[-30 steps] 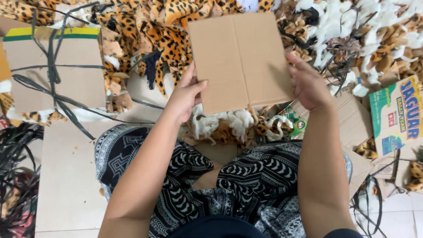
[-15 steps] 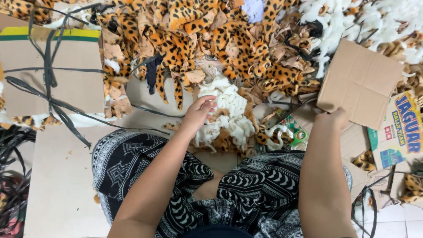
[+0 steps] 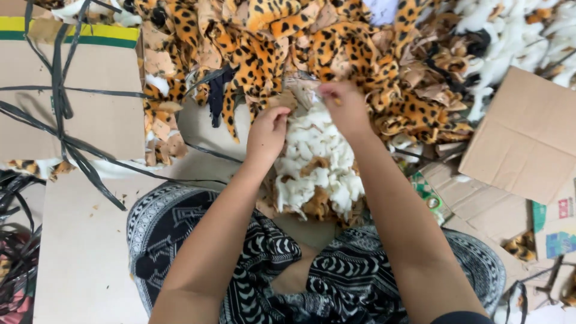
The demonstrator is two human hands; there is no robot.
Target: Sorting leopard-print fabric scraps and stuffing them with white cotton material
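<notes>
Cardboard sheet [image 3: 525,141], held up in both hands a second ago, now lies set aside at the right, while left hand [image 3: 267,133] and right hand [image 3: 345,105] pinch closed on white fur scraps [image 3: 315,162] before the lap, so sorting resumes.

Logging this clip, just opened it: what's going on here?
A person sits on the floor among fur scraps. Both hands work at a small heap of white and tan plush pieces in front of the lap: the left hand presses its near edge, the right hand pinches a scrap at its top. Leopard-print scraps lie beyond, and a flat cardboard sheet rests to the right.
</notes>
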